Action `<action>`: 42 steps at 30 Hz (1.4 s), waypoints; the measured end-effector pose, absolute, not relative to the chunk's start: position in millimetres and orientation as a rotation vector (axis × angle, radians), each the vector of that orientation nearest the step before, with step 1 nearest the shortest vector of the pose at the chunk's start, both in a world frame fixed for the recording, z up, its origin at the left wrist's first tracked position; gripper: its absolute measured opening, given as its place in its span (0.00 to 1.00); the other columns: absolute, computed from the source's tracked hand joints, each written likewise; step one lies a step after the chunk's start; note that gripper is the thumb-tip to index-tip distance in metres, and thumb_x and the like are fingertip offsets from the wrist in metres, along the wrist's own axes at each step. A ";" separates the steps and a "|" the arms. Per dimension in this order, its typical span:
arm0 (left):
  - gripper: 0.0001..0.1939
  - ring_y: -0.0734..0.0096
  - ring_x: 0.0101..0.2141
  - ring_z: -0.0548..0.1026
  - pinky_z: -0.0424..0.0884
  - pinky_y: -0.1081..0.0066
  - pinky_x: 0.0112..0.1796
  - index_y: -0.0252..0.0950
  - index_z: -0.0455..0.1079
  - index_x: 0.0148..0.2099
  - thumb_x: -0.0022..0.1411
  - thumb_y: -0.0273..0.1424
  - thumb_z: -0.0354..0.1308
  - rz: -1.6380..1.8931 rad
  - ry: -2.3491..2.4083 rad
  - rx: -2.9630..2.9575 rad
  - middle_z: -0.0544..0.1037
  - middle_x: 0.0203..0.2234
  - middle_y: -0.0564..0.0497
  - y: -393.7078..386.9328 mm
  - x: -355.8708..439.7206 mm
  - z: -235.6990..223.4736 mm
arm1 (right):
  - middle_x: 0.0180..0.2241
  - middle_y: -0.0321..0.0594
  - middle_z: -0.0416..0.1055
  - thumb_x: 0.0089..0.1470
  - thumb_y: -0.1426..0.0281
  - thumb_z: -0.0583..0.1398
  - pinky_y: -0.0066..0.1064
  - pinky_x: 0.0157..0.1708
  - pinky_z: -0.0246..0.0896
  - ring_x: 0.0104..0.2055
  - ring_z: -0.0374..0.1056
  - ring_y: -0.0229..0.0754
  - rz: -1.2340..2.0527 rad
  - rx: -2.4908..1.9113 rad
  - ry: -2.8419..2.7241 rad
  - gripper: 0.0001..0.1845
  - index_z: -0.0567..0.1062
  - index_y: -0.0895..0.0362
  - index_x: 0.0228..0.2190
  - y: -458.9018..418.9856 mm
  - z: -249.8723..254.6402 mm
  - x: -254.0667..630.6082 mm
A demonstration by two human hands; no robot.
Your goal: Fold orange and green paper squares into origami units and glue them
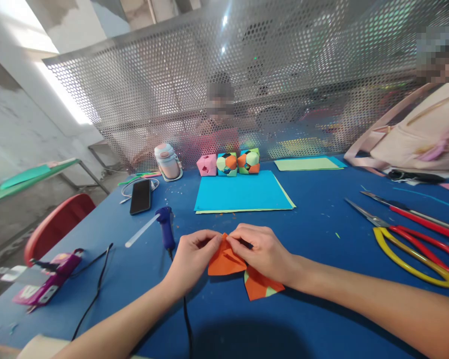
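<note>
An orange folded paper piece (pixel 226 260) is pinched at its top between my left hand (pixel 193 257) and my right hand (pixel 264 249), held just above the blue table. Thumbs and fingertips of both hands meet close together at its upper corner. Below my right hand lies a second orange paper piece (pixel 260 286) with light green patches, partly covered by that hand. A blue glue gun (pixel 166 229) with a clear glue stick (pixel 142 231) rests to the left of my left hand. Beyond my hands lies a stack of blue paper sheets (pixel 243 192) with green edges.
Folded paper cubes (pixel 227 164) stand by the perforated metal screen (pixel 153 99). A bottle (pixel 167 162), a phone (pixel 140 197) and a purple power strip (pixel 48 279) are left; scissors (pixel 415 244) and a bag (pixel 422 129) right. A black cord (pixel 187 324) runs beneath my left arm.
</note>
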State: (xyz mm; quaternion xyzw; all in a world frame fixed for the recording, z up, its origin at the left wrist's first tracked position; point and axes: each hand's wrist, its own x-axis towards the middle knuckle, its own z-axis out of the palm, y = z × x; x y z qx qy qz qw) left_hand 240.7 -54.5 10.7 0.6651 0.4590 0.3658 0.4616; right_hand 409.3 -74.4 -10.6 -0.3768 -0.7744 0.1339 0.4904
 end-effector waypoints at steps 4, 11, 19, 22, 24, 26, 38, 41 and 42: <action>0.11 0.75 0.25 0.69 0.64 0.78 0.27 0.33 0.75 0.27 0.55 0.32 0.55 0.949 1.158 1.807 0.77 0.22 0.53 -56.7 240.6 8.3 | 0.21 0.34 0.64 0.57 0.75 0.53 0.24 0.24 0.54 0.23 0.60 0.33 0.297 -0.909 -1.890 0.13 0.69 0.58 0.22 -74.7 -12.0 408.7; 0.11 0.78 0.21 0.67 0.62 0.80 0.23 0.33 0.74 0.25 0.54 0.29 0.53 1.027 1.182 1.939 0.75 0.18 0.54 -58.6 241.1 6.9 | 0.24 0.36 0.70 0.57 0.75 0.54 0.25 0.27 0.59 0.26 0.65 0.35 0.352 -0.942 -1.877 0.10 0.73 0.58 0.26 -77.3 -10.8 407.7; 0.11 0.78 0.21 0.69 0.63 0.80 0.23 0.33 0.73 0.24 0.55 0.28 0.52 1.039 1.161 2.048 0.75 0.18 0.54 -58.0 240.5 10.2 | 0.30 0.37 0.75 0.56 0.75 0.57 0.25 0.32 0.65 0.31 0.71 0.36 0.467 -0.932 -1.814 0.08 0.77 0.57 0.34 -76.7 -6.9 406.5; 0.11 0.77 0.21 0.69 0.64 0.79 0.24 0.33 0.73 0.25 0.55 0.28 0.52 1.012 1.174 2.032 0.76 0.19 0.54 -58.1 240.6 11.0 | 0.28 0.37 0.75 0.55 0.76 0.58 0.25 0.31 0.64 0.30 0.70 0.35 0.476 -0.902 -1.796 0.08 0.78 0.57 0.33 -77.1 -5.6 406.4; 0.11 0.76 0.23 0.71 0.65 0.79 0.25 0.34 0.75 0.27 0.56 0.29 0.53 0.992 1.169 1.999 0.77 0.21 0.53 -58.4 241.0 11.2 | 0.27 0.37 0.75 0.55 0.76 0.58 0.24 0.30 0.64 0.29 0.70 0.35 0.468 -0.905 -1.777 0.08 0.78 0.57 0.32 -77.3 -4.8 406.3; 0.11 0.74 0.25 0.73 0.66 0.78 0.27 0.34 0.77 0.30 0.56 0.30 0.53 0.974 1.156 1.957 0.79 0.24 0.52 -59.1 241.7 11.4 | 0.27 0.37 0.75 0.54 0.77 0.58 0.24 0.30 0.63 0.28 0.70 0.35 0.453 -0.915 -1.759 0.08 0.78 0.58 0.31 -77.3 -4.4 406.3; 0.15 0.71 0.27 0.72 0.66 0.76 0.28 0.33 0.76 0.31 0.59 0.36 0.52 0.931 1.211 1.881 0.79 0.24 0.51 -63.0 245.8 11.7 | 0.25 0.37 0.73 0.55 0.76 0.57 0.25 0.28 0.62 0.27 0.68 0.34 0.410 -0.910 -1.750 0.08 0.77 0.58 0.29 -76.2 -6.5 406.6; 0.14 0.74 0.24 0.70 0.64 0.77 0.25 0.33 0.76 0.29 0.59 0.34 0.51 0.963 1.211 1.974 0.77 0.21 0.53 -63.0 244.4 10.5 | 0.27 0.37 0.73 0.55 0.75 0.58 0.26 0.29 0.63 0.29 0.69 0.35 0.487 -0.940 -1.748 0.07 0.77 0.58 0.30 -76.6 -3.8 405.7; 0.14 0.74 0.23 0.69 0.64 0.78 0.25 0.33 0.76 0.29 0.59 0.33 0.51 0.967 1.211 1.999 0.76 0.20 0.53 -62.9 243.9 10.3 | 0.27 0.37 0.73 0.54 0.75 0.58 0.26 0.30 0.63 0.29 0.69 0.35 0.506 -0.953 -1.748 0.07 0.77 0.57 0.30 -76.9 -3.3 405.4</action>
